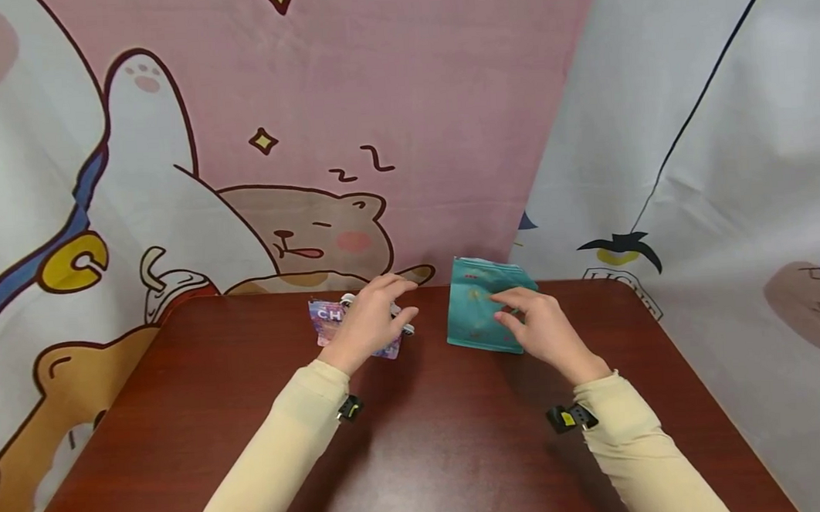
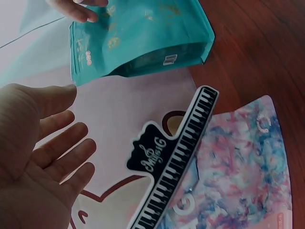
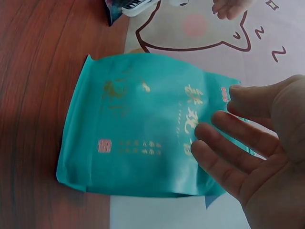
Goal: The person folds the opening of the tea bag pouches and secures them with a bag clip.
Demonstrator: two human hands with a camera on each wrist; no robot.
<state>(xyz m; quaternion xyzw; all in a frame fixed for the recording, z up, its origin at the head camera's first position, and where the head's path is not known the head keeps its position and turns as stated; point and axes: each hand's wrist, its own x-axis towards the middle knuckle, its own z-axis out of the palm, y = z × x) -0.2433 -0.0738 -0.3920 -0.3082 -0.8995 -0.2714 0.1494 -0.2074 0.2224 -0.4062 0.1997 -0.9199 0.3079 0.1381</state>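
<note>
The person's 2 hands were well apart from each other near the far side of a reddish-brown table (image 1: 250, 396). The left hand (image 1: 365, 328) was loose, its thumb and fingers parted, and hung beside a pink-and-blue patterned pouch (image 2: 245, 157), partly hiding it in the head view. A black-and-white clip (image 2: 167, 176) with piano keys and the word "Music" ran along 1 edge of that pouch.

The right hand (image 1: 542, 330) reached towards a teal pouch (image 1: 471, 307), its fingers extended and spaced from the thumb. Because they overlapped the pouch in the views, it was hard to tell whether the fingertips touched it. The teal pouch was at the table's far side, to the right of the patterned pouch and apart from it, with gold characters on its front.

Pale yellow sleeves (image 1: 275, 464) covered both forearms, and a backdrop (image 1: 408, 78) of cartoon animals hung behind the table.
</note>
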